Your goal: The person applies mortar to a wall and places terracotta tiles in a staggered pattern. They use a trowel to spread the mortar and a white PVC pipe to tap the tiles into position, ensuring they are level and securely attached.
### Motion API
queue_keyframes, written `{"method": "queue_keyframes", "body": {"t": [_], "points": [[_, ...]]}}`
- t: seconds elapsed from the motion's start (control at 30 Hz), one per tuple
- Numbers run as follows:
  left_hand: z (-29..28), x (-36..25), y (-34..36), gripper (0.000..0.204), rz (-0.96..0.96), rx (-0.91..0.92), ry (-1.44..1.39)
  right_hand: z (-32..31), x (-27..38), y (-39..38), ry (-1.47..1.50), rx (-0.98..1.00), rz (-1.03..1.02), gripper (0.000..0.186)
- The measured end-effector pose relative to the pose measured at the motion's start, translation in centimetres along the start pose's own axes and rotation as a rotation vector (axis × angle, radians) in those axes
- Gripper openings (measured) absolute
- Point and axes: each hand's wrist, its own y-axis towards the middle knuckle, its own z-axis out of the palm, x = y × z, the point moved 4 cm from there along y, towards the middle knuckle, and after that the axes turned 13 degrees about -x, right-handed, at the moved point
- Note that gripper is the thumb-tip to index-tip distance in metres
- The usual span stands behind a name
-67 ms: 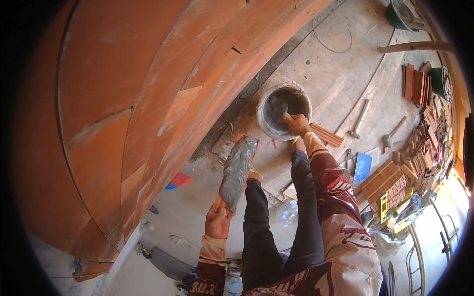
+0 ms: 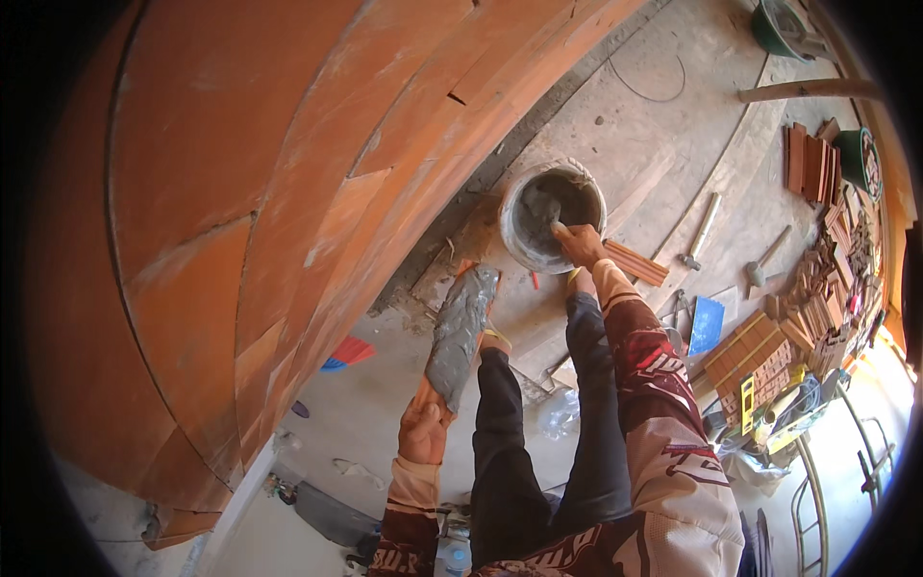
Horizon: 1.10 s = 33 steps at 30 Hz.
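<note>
My left hand [image 2: 422, 433] is closed round the near end of a long terracotta tile [image 2: 421, 396]. Grey mortar [image 2: 462, 322] lies thick over most of its upper face. Ahead and to the right, my right hand [image 2: 580, 244] reaches over the near rim of a round bucket [image 2: 511, 240] and grips a trowel [image 2: 544, 204] by its handle. The trowel's blade is down inside the bucket, smeared with wet grey mortar and partly hard to make out. To my left rises a wall faced with orange-brown tiles [image 2: 192, 192].
Near the bucket lie a few narrow tile strips [image 2: 636, 262]. Farther right are a hammer [image 2: 701, 231], a mallet [image 2: 766, 262], a blue sheet [image 2: 707, 325], a yellow level [image 2: 747, 404] and heaped tile pieces [image 2: 817, 308]. A wooden pole [image 2: 812, 90] juts in at the far right.
</note>
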Motion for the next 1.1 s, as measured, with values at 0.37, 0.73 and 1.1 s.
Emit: {"method": "queue_keyframes", "body": {"t": [0.37,0.73,1.1], "points": [[2.1,-1.6,1.9,0.043,0.025,-0.014,0.007,-4.5,-2.3,-8.4,0.21,0.1,-0.087,0.041],[9.2,-3.8,3.9,0.023,0.076,0.029,-0.018,-14.3,3.9,-32.4,0.078,-0.385,-0.67,0.044],[14.9,-7.1,0.9,0.03,0.072,0.213,0.002,-10.0,5.7,-39.5,-0.111,-0.702,-0.836,0.047]]}}
